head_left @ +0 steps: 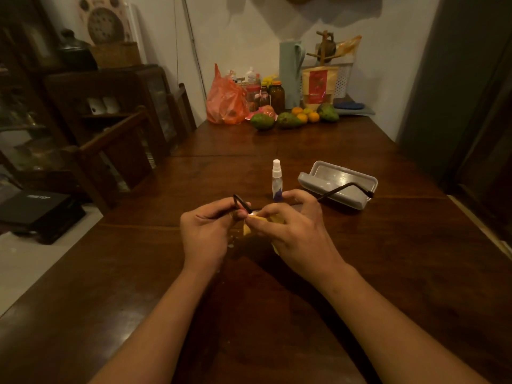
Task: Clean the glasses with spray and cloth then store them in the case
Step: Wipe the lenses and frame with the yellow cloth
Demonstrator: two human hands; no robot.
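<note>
Dark-framed glasses point(343, 188) are held above the wooden table point(388, 273) between both hands. My left hand point(206, 234) pinches the frame at its left end. My right hand point(291, 234) pinches a yellow cloth point(247, 230) against a lens; most of the cloth and the lenses are hidden by the fingers. One temple arm sticks out to the right, over the open grey case point(336, 182). A small clear spray bottle point(277, 181) with a white cap stands upright just behind my right hand.
At the table's far end sit an orange plastic bag point(225, 99), jars, avocados point(261, 121) and oranges. Dark chairs point(119, 145) and a cabinet line the left side. Small droplets mark the table under the hands.
</note>
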